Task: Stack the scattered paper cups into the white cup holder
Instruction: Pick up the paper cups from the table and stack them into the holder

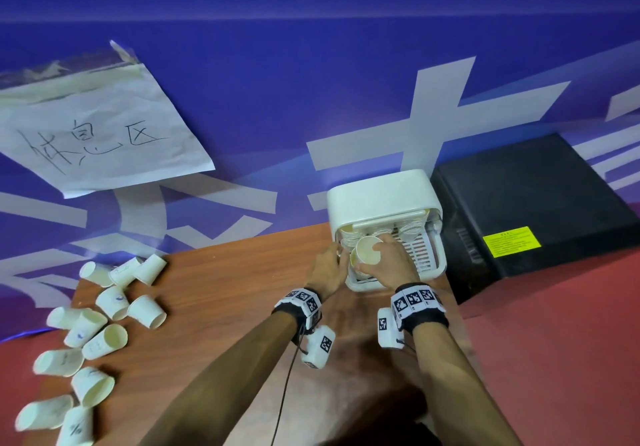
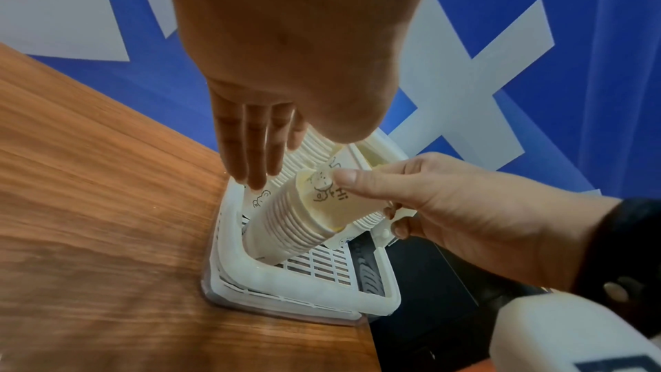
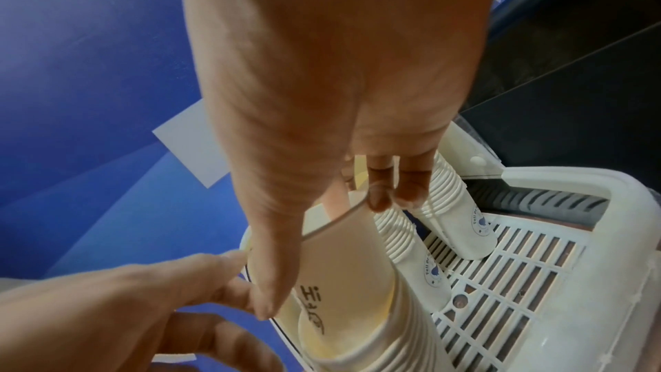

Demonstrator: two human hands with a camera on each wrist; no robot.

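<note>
Head view: at the desk's (image 1: 242, 283) far right edge, the right hand (image 1: 391, 262) grips a paper cup (image 1: 367, 255) over the white cup holder (image 1: 381, 193); loose cups (image 1: 104, 338) litter the left edge. Left wrist view: the left hand's straight fingers (image 2: 250, 146) steady a leaning stack (image 2: 296, 222), best kept braced. Right wrist view: the cup, marked "Hi" (image 3: 313, 294), is half nested; push along the stack's axis.

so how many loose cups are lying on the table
12 loose cups, clustered at the table's left end: three farthest, five in the middle, four nearest. More may be hidden beneath others.
</note>
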